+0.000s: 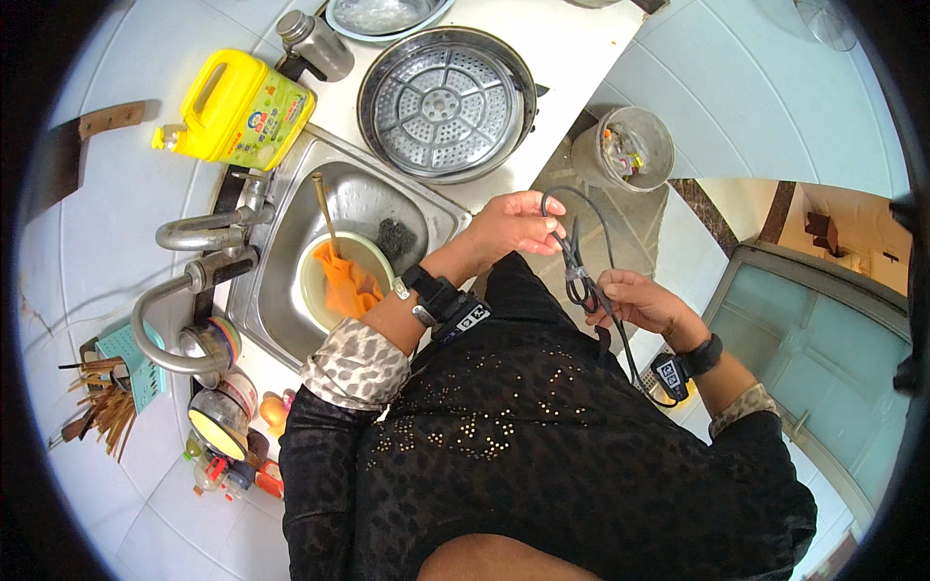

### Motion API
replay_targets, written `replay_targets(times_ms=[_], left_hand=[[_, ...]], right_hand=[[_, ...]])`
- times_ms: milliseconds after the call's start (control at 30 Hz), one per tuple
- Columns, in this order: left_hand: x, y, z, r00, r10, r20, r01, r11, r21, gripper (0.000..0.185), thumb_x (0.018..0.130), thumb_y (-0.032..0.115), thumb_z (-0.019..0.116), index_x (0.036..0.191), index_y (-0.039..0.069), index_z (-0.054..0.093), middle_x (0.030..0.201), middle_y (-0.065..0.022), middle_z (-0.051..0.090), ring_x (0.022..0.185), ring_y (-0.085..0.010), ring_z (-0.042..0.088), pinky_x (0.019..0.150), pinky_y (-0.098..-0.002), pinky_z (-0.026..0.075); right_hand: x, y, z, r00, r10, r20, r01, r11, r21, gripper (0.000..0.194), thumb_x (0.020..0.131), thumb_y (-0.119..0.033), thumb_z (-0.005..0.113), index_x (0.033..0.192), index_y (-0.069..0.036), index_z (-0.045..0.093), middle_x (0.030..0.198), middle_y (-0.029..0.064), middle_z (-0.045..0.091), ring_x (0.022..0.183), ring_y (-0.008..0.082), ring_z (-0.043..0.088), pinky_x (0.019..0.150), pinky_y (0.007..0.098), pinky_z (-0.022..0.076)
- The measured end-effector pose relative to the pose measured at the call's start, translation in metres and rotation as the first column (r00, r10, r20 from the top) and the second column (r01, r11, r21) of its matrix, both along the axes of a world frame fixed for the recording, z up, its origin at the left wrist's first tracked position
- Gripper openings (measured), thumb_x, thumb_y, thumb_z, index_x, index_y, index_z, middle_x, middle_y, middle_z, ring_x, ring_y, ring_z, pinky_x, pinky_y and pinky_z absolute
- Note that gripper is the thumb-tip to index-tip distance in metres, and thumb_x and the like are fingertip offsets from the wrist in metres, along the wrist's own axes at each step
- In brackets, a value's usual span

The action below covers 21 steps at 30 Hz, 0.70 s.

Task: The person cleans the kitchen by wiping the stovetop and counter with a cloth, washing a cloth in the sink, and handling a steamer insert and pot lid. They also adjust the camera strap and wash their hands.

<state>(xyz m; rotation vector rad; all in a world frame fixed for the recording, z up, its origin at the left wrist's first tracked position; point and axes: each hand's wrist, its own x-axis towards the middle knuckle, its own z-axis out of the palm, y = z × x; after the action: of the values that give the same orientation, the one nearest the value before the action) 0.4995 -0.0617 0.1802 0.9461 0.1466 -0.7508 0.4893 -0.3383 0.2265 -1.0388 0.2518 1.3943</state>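
Observation:
A thin black cable (609, 236), bundled in loops with a tie round its middle, is held between my two hands. The thumb and fingers of my left hand (519, 225) pinch its upper loop. My right hand (636, 301) grips the lower part of the bundle, and from there the cable runs down to a small device strapped at my right wrist. Beside my left forearm, the steel sink (280, 290) holds a pale green basin (385, 261) with an orange cloth (345, 283) and a long handle in it. A dark scouring pad (396, 238) lies near the basin.
A round steel steamer (439, 105), a yellow detergent jug (232, 109) and a metal flask (320, 47) stand on the counter beyond the sink. Two faucets (218, 269) reach over from the left. A bin (625, 149) stands on the floor. Jars and a chopstick holder (134, 370) are left.

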Motion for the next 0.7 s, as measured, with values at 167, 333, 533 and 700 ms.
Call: replay_targets(times_ms=[167, 333, 533, 700], left_hand=[[-0.018, 0.006, -0.004, 0.986, -0.114, 0.125, 0.058, 0.923, 0.381, 0.029, 0.087, 0.013, 0.063, 0.113, 0.001, 0.06, 0.096, -0.0071, 0.065, 0.084, -0.0125, 0.061, 0.076, -0.0259, 0.051], [-0.038, 0.01, 0.012, 0.814, -0.507, 0.285, 0.417, 0.85, 0.32, 0.018, 0.084, 0.015, 0.066, 0.098, 0.004, 0.07, 0.09, -0.0021, 0.068, 0.085, -0.0089, 0.059, 0.078, -0.0244, 0.046], [-0.048, 0.0, 0.023, 0.666, -0.645, 0.375, 0.553, 0.764, 0.332, 0.017, 0.082, 0.016, 0.07, 0.095, 0.006, 0.071, 0.088, -0.0034, 0.066, 0.086, -0.0146, 0.06, 0.077, -0.0281, 0.046], [-0.049, 0.011, 0.018, 0.686, -0.615, 0.388, 0.573, 0.786, 0.233, 0.015, 0.082, 0.017, 0.069, 0.092, 0.006, 0.071, 0.089, -0.004, 0.065, 0.09, -0.0175, 0.058, 0.081, -0.0301, 0.043]], right_hand=[[0.007, -0.002, 0.005, 0.948, 0.191, 0.254, -0.132, 0.964, -0.233, 0.017, 0.091, -0.023, 0.062, 0.09, -0.006, 0.056, 0.083, 0.0029, 0.064, 0.071, 0.0108, 0.062, 0.07, 0.0256, 0.0522], [0.017, -0.005, 0.011, 0.9, 0.246, 0.359, -0.134, 0.941, -0.31, 0.017, 0.092, -0.023, 0.06, 0.089, -0.006, 0.056, 0.08, 0.0015, 0.063, 0.072, 0.0097, 0.061, 0.068, 0.0233, 0.0512], [0.017, 0.004, 0.003, 0.91, 0.23, 0.344, -0.165, 0.964, -0.208, 0.012, 0.092, -0.016, 0.06, 0.093, -0.005, 0.056, 0.081, 0.0017, 0.062, 0.072, 0.0095, 0.06, 0.068, 0.0238, 0.0504], [0.02, 0.008, 0.005, 0.903, 0.247, 0.351, -0.187, 0.962, -0.197, 0.009, 0.091, -0.011, 0.062, 0.095, -0.005, 0.057, 0.081, 0.0007, 0.061, 0.071, 0.0083, 0.059, 0.067, 0.0227, 0.0494]])
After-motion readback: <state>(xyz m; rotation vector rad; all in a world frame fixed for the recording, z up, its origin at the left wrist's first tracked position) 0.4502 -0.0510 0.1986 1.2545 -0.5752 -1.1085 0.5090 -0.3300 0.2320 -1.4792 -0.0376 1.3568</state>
